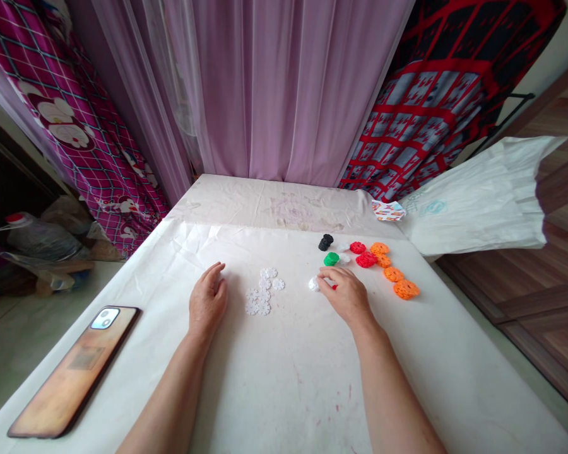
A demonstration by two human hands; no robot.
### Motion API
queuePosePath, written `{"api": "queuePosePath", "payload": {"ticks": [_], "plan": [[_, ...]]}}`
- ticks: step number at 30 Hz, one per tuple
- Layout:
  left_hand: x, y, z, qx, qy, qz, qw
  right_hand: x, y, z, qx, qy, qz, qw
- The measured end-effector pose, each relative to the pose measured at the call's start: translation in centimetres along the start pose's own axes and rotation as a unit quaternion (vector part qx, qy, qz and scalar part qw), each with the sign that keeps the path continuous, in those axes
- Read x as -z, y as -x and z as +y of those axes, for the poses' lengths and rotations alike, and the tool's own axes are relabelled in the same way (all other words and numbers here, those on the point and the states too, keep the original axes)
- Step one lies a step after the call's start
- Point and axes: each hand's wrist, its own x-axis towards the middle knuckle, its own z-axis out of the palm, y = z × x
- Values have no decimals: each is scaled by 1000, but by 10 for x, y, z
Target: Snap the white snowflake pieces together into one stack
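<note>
Loosely joined white snowflake discs (264,296) lie flat in a small cluster between my hands. My left hand (209,299) rests to their left, its fingers stretched forward, with nothing in it. On the other side, my right hand (345,291) has its thumb and fingers drawn together at a small stack of white snowflake discs (313,284). Its fingers partly cover the stack, so how many discs they grip is hidden. A bit of red (334,287) shows beneath that hand. Just beyond it stands a green stack of discs (331,259).
Stacked black discs (325,242), red discs (366,259) and orange discs (394,274) stand at the right back. A phone (76,372) lies face down near the left edge. A white plastic bag (478,202) hangs over the right edge. Curtains (284,88) rise behind the table.
</note>
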Motion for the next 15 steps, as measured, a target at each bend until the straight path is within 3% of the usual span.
{"api": "queuePosePath", "payload": {"ticks": [4,9,15], "plan": [[-1,0,-1,-4,4,5,1000,-8,0,-23,-2,-3,-17,1000],[-2,0,-4,-3,10,6,1000,-35,4,-63,19,-7,-86,996],[-2,0,-3,0,5,1,1000,-54,5,-74,19,5,-115,993]]}}
